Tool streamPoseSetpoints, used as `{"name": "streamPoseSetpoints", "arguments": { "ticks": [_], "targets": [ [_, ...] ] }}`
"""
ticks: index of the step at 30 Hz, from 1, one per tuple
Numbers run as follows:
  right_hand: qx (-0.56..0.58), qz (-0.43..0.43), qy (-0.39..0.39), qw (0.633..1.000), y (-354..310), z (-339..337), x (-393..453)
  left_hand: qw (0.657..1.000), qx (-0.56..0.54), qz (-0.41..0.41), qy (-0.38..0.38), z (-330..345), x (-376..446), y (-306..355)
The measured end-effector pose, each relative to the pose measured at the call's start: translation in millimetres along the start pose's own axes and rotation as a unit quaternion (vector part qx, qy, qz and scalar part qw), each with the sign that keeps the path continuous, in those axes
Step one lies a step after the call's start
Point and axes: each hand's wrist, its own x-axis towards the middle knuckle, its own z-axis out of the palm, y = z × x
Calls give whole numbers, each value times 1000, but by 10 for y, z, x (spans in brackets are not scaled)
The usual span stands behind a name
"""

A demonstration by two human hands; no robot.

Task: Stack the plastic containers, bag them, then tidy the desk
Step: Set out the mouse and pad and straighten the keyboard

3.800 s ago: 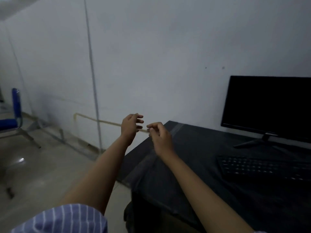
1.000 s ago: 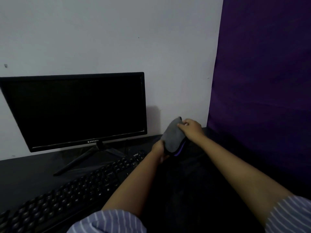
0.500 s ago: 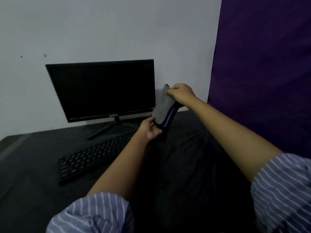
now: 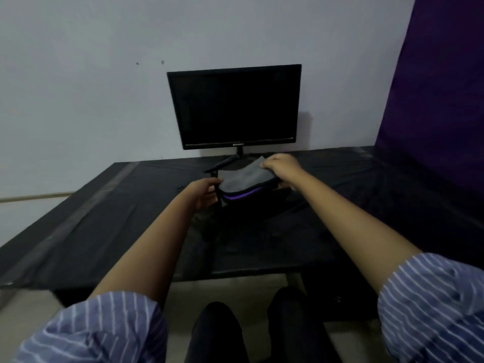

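A grey bag (image 4: 245, 178) with black edging and a purple stripe is held just above the black desk (image 4: 104, 231), in front of the monitor. My left hand (image 4: 205, 192) grips its left end and my right hand (image 4: 281, 166) pinches its upper right edge. The bag lies roughly flat, tilted up toward the right. A dark strap seems to hang from it toward the desk. No plastic containers are visible.
A black monitor (image 4: 234, 108), switched off, stands at the back of the desk against the pale wall. A purple curtain (image 4: 432, 100) hangs on the right. My legs (image 4: 256, 331) show below the desk's front edge. The keyboard is not visible.
The view pulled back and now faces the desk squarely. Both hands brought the bag from upright at the monitor's right to low and flat in front of the monitor.
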Motion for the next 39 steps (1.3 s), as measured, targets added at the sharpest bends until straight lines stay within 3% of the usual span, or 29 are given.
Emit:
{"name": "streamPoseSetpoints", "arguments": {
  "ticks": [7, 11, 13, 15, 20, 24, 29, 39],
  "targets": [
    [-2, 42, -36, 998, 201, 448, -248, 996, 66, 21, 54, -333, -210, -217],
    [-102, 61, -41, 992, 284, 503, -311, 986, 133, 50, 82, -357, -175, -355],
    [-212, 47, -12, 976, 319, 515, -320, 952, 264, 84, 132, -389, -118, -408],
    [-260, 19, 23, 965, 327, 557, -337, 887, 402, 121, 191, -432, -96, -446],
    [-242, -45, -36, 969, 319, 922, -412, 828, 467, 167, 262, -564, -62, -628],
    [-313, -28, -95, 944, 380, 1287, -463, 796, 528, 178, 236, -743, -28, -718],
    [-406, -8, -74, 911, 396, 1554, -468, 763, 609, 137, 169, -989, 4, -847],
    [-416, -66, -108, 901, 456, 1641, -524, 759, 612, 136, 173, -1002, 26, -918]
  ]
}}
